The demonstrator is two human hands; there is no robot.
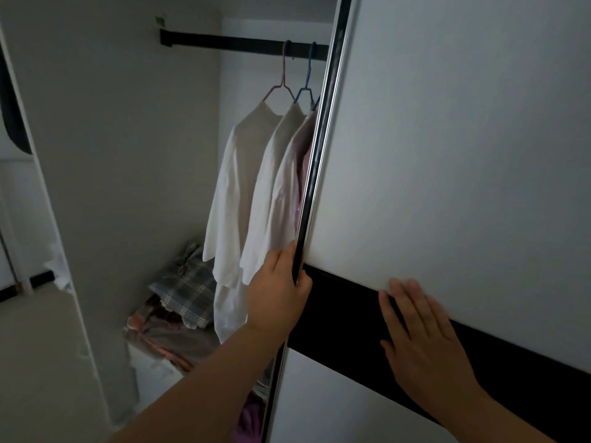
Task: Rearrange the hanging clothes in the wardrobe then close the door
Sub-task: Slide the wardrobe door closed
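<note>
We have our left hand (275,295) wrapped around the chrome edge strip (315,174) of the sliding door (447,139), fingers curled behind it and thumb in front, at mid-frame. Our right hand (425,350) lies flat on the door's black band (511,366), fingers spread and holding nothing. The white shirts (256,187) hang on pink and blue hangers (297,84) from the dark rail (224,43), centre frame, touching the door edge. To slide it shut well, we should pull evenly with both hands and keep the nearest sleeve from catching. Folded plaid fabric (185,289) sits heaped on the wardrobe floor, lower centre; the interior walls are plain white and dim.
</note>
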